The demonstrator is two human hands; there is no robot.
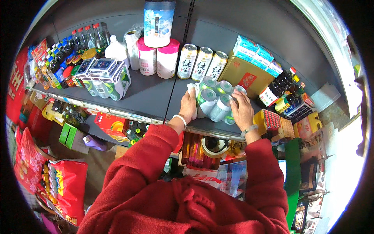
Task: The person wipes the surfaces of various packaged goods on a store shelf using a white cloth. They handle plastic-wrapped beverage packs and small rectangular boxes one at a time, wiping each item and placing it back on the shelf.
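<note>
A shrink-wrapped pack of green and silver cans (217, 103) stands upright on the grey shelf in front of me. My left hand (188, 104) is at its left side, pressing a white cloth (193, 87) against the wrap. On the other side, my right hand (242, 109) grips the right edge, its fingertips over the top corner of the pack. The cloth is partly hidden by my left fingers. Behind the pack is a row of tall white beer cans (203, 63), and a gold box (241, 71) leans close to its back right.
To the left, another wrapped can pack (102, 89) carries small boxes (103, 66). Canisters (159, 25) are stacked behind. Bottles (270, 90) and a yellow carton (264, 118) stand at the right. The shelf's front edge (214, 133) runs below my wrists, above lower shelves of goods.
</note>
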